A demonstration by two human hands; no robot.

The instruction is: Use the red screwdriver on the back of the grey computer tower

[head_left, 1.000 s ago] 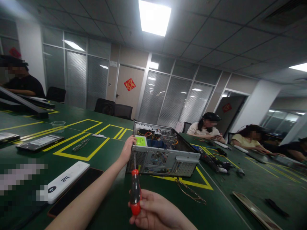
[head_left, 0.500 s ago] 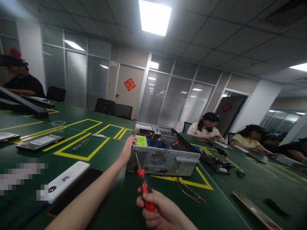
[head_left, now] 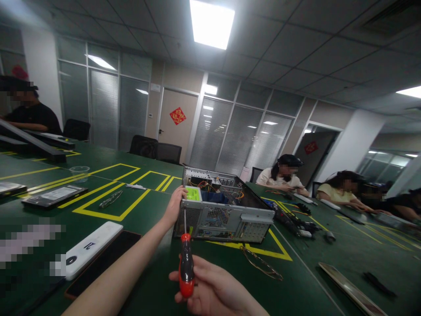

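An open grey computer case [head_left: 226, 213] lies on the green table [head_left: 158, 272] inside a yellow-taped outline. My left hand [head_left: 173, 205] grips the case's near left corner, beside a bright green label [head_left: 193, 193]. My right hand [head_left: 213, 292] is closed round a red and black screwdriver [head_left: 186, 267], held upright near the bottom of the view. Its metal tip points up in front of the case's rear panel, not touching it.
A white device [head_left: 90, 248] and a dark phone [head_left: 105, 261] lie at the left. Loose cable [head_left: 261, 263] and tools [head_left: 296, 224] lie right of the case. A metal panel [head_left: 351, 289] rests at the right. Other people sit at the far left and far right.
The screwdriver tilted left toward the case's corner half a second ago, and now stands upright again as my right hand rolled back. My left hand has stayed on the case.
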